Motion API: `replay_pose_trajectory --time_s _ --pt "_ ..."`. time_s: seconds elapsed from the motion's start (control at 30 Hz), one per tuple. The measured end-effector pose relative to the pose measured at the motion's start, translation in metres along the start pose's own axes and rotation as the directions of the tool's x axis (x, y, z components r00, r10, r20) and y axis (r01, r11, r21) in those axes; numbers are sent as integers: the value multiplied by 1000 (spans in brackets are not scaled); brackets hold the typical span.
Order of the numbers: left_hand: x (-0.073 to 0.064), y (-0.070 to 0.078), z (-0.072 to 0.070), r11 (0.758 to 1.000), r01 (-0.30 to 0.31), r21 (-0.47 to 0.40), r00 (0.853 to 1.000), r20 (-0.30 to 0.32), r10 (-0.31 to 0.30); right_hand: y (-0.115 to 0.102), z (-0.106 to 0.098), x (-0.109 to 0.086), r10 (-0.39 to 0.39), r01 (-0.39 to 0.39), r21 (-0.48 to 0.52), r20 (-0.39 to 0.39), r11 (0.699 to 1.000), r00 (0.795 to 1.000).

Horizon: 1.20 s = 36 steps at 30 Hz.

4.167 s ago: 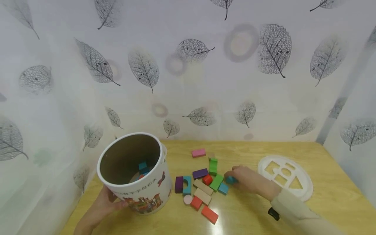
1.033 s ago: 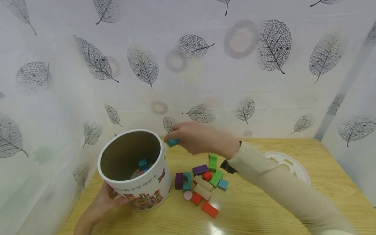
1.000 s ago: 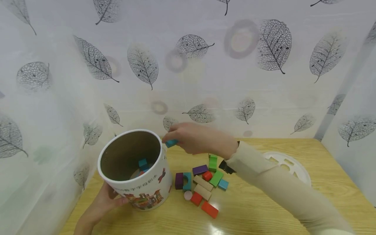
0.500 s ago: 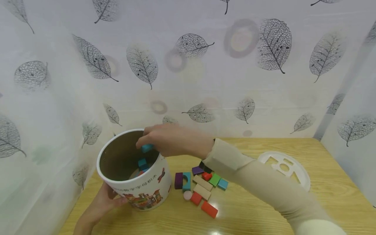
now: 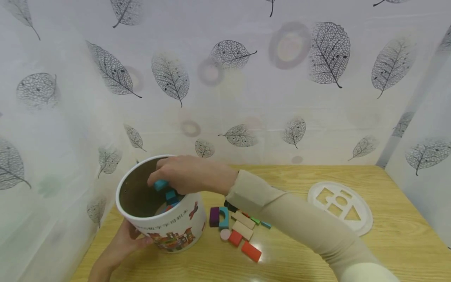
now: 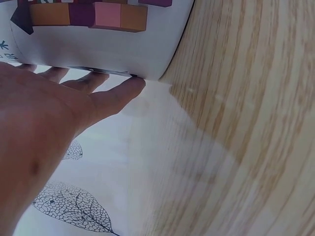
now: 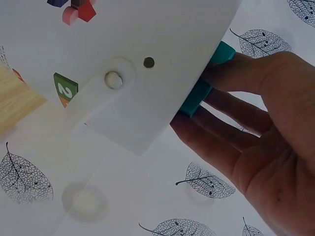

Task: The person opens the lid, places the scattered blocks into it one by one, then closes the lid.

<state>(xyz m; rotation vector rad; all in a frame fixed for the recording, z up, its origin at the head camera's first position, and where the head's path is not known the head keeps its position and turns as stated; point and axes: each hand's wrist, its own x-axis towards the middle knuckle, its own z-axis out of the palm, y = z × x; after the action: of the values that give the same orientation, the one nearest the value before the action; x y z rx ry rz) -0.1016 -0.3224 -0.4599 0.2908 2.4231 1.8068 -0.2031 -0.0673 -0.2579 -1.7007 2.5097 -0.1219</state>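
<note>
Right hand [image 5: 190, 172] had a blue block [image 5: 161, 185] pinched at the mouth of the bucket [image 5: 174, 227], left of centre in frame, left hand [image 5: 121, 244] lay spread against the bucket's side, and tbh that block looked light, hard, maybe slick, so pinching across it seemed right.

Pale leaf-print sheeting [image 5: 260, 90] behind wood-grain tabletop [image 5: 394, 213]

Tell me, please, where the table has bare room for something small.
The table is bare right of the white board, and in front of the longer red block. Beside the bucket it is crowded: blocks lie close, partly hidden by the right sleeve.
</note>
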Motion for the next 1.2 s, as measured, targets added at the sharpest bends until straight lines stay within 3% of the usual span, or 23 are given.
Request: replay_pose_trajectory --time_s 0.2,0.53,0.7,0.9,1.03,1.2 --pt "-1 0 0 1000 -2 7 1000 2 2 -1 0 0 -17 17 -25 -11 1000 1000" --pt "-1 1 2 1000 -1 19 1000 -22 2 13 -2 -13 41 -35 84 -66 996 997" --pt "0 3 3 999 11 38 999 -42 -10 36 -6 -40 99 -86 114 -118 990 988" --pt "1 4 3 998 33 60 998 -49 -30 77 3 -87 157 -132 134 -199 982 967" --pt "0 2 3 998 36 50 998 -48 -33 102 23 -117 183 -163 110 -209 980 961" --pt "-1 1 4 998 35 44 998 -49 -33 119 59 -147 207 -192 107 -157 976 966"
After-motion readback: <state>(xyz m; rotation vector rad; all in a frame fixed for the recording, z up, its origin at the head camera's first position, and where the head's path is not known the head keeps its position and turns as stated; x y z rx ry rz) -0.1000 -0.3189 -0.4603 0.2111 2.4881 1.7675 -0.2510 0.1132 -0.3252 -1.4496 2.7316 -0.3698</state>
